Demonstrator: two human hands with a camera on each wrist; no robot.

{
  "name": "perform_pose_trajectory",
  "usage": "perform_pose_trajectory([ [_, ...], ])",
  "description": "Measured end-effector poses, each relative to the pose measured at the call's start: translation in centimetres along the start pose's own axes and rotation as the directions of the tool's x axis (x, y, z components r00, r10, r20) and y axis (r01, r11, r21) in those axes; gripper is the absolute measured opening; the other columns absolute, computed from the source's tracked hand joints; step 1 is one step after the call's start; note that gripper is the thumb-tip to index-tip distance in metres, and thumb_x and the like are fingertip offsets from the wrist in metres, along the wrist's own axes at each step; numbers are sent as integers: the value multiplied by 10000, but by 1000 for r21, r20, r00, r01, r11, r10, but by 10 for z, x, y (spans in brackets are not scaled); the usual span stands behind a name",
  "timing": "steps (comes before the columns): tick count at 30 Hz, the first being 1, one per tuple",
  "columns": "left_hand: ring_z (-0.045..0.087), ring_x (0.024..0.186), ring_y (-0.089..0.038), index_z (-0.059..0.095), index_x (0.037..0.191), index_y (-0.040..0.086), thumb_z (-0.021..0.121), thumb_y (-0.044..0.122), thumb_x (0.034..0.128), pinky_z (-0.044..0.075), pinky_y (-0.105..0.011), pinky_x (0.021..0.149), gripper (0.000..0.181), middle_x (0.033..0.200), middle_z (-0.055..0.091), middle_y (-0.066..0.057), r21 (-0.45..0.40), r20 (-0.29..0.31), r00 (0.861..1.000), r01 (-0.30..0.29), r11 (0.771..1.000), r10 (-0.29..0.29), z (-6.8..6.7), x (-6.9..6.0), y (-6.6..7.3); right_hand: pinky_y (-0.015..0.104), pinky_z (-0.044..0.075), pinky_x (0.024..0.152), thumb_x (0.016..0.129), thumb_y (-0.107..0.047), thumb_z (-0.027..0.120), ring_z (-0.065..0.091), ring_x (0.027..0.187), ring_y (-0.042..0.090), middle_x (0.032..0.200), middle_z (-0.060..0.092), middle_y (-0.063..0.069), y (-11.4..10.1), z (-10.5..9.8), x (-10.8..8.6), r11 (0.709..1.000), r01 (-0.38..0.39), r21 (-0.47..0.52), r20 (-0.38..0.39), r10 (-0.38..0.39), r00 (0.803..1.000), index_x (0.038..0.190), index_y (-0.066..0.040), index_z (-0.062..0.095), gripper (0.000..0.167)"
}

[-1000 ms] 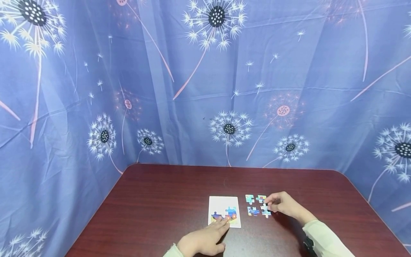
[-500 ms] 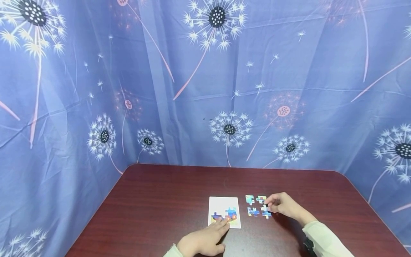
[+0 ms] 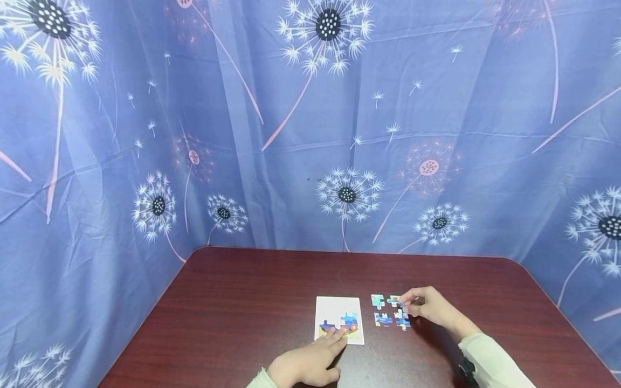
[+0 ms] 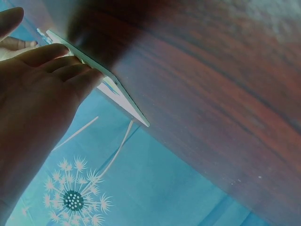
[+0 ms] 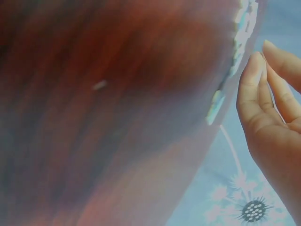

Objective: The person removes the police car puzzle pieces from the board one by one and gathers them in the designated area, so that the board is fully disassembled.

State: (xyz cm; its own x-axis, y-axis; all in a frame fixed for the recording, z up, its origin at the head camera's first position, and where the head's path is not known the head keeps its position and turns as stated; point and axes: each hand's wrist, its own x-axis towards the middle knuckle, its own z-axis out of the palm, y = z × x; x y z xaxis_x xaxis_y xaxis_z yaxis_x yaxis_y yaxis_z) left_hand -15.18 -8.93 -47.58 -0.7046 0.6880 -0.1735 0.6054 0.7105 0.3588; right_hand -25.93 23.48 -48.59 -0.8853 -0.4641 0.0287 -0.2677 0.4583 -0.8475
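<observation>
Your left hand (image 3: pixel 310 362) lies straight-fingered on the puzzle board (image 3: pixel 338 306); sliding could unseat the placed pieces (image 3: pixel 350 320). Right of it on the bench (image 3: pixel 252 302), your right hand (image 3: pixel 432 310) bunches fingertips at the upper-right loose jigsaw piece (image 3: pixel 394 298); can't tell whether they pinch it. Dragging could knock neighbouring pieces (image 3: pixel 382 319).

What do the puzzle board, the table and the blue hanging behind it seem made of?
Puzzle board: probably thick card or thin wood, matte white, its edge straight and flat-sided.
Table: wood or wood-look laminate, slightly glossy, with reddish grain and a pale glare near the front.
Blue hanging: most likely cloth, mostly matte, since it folds and creases.
</observation>
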Motion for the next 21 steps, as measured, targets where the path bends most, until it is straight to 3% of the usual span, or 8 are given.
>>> perform_pose_trajectory([
  [8, 252, 1431, -258, 380, 1458, 9, 553, 281, 910, 273, -343, 1139, 636, 1558, 265, -134, 8, 14, 1000, 12, 1000, -12, -1, -1, 1, 239, 531, 642, 870, -55, 682, 610, 743, 85, 886, 665, 114, -14, 13, 13, 993, 118, -17, 29, -117, 993, 1048, 57, 673, 211],
  [18, 260, 1428, -255, 382, 1455, 3, 546, 283, 906, 288, -349, 1133, 638, 1556, 270, -134, 23, 14, 1000, 3, 1000, -3, -1, 0, 1, 246, 536, 678, 890, -39, 656, 652, 804, 171, 902, 678, 163, -35, 38, 30, 979, 199, 38, 80, -201, 976, 1076, 84, 651, 223],
  [21, 275, 1421, -266, 392, 1445, -11, 548, 274, 896, 298, -348, 1128, 638, 1548, 282, -148, 34, -1, 1000, -15, 999, 15, -1, 0, 0, 255, 538, 668, 889, -38, 656, 651, 810, 184, 909, 681, 166, -41, 46, 35, 980, 192, 49, 98, -196, 976, 1083, 74, 653, 223],
])
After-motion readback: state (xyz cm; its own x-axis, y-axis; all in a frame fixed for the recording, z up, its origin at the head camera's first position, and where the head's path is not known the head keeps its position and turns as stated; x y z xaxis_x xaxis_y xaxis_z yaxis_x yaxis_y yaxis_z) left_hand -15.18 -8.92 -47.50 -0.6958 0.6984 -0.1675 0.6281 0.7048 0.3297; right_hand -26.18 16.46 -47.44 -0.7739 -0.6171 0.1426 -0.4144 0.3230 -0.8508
